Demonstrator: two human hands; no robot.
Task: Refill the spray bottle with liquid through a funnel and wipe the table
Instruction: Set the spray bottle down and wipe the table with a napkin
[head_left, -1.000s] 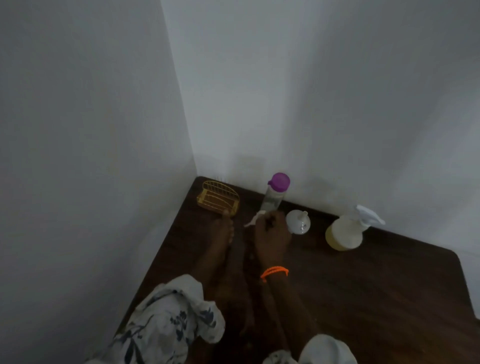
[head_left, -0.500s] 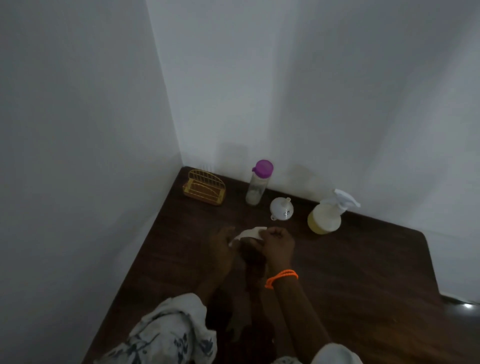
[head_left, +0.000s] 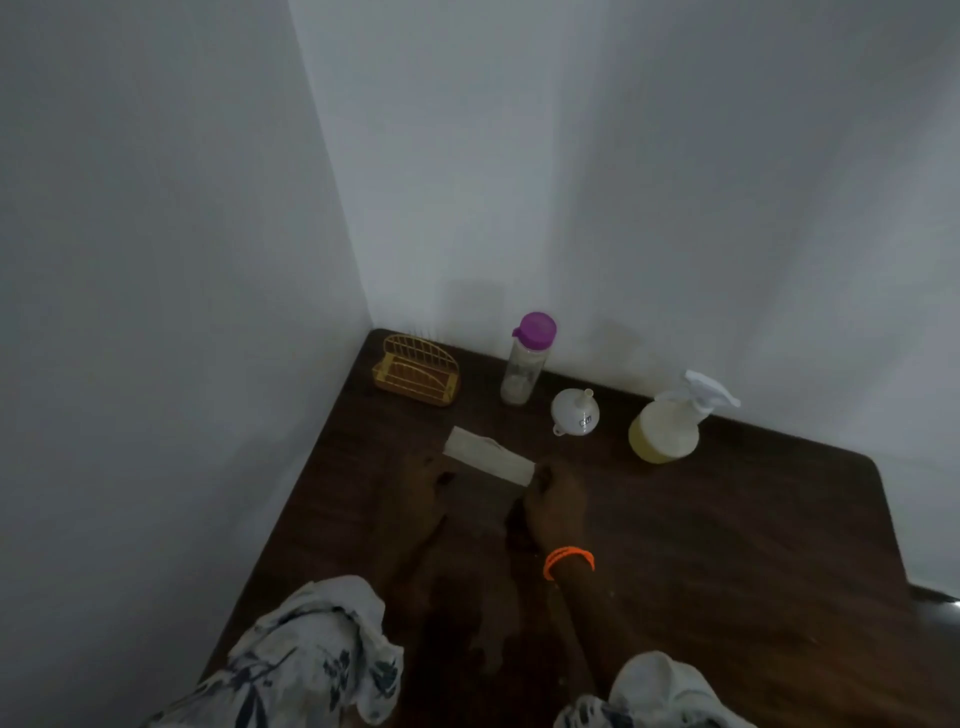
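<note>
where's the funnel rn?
In the head view the funnel lies on the table near the back wall, between the purple-capped bottle on its left and the spray bottle on its right, beyond both hands and untouched.

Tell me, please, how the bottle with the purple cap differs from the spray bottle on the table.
The bottle with the purple cap is tall, slim and clear, and looks nearly empty; the spray bottle is short, round and holds yellowish liquid well up its body. The first is closed by a purple cap, the second by a white trigger head. The first stands nearer the wall corner, the second farther right. Both stand upright on the dark table, with no hand on them.
</note>
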